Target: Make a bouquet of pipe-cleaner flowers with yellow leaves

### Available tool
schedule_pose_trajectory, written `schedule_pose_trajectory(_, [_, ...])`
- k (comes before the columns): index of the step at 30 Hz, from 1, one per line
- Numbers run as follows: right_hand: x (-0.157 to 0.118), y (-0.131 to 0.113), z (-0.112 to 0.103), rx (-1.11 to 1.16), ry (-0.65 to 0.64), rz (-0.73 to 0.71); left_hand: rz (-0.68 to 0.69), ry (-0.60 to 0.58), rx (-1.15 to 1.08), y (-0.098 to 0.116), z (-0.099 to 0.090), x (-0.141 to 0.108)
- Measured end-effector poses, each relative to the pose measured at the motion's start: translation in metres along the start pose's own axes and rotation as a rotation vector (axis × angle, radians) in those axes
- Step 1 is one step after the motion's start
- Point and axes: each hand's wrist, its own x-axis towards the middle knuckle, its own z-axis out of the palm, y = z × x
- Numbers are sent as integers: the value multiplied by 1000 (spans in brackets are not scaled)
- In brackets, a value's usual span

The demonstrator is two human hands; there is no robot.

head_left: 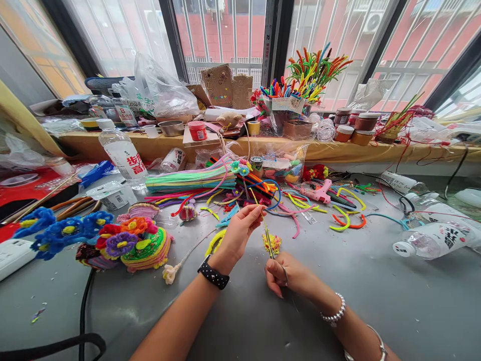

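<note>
Near the middle of the view, my left hand (240,228), with a black dotted watch on the wrist, pinches a thin yellow pipe cleaner (263,216) between thumb and fingertips. Below and to its right, my right hand (287,273) is closed around a pair of scissors (268,243). Their narrow blades point up along the yellow strand; whether they touch it I cannot tell. Just behind the scissors lies a small yellow fuzzy piece (276,242) with reddish specks. Left of my left wrist rests a cream flower (171,272) on a thin stem.
Pipe-cleaner flowers (122,243) sit at the left beside an upright bottle (122,153). A bundle of pastel pipe cleaners (188,181) spans the back, with a pink glue gun (317,192) to its right. Bottles (432,240) lie at the right. A cable (87,301) crosses the front left.
</note>
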Motion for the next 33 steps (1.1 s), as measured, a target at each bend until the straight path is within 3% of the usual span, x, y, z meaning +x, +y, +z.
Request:
schedule_pose_trajectory(15, [1,1,-1,-52,48,22,5,6,-25,1,1,0])
schedule_pose_trajectory(28, [-6,-6,-3,-121,-55,16,29,-84,72,0,2,-3])
schedule_pose_trajectory(33, [-5,-6,-4,-132,-40,18,33,-100,66,0,1,-2])
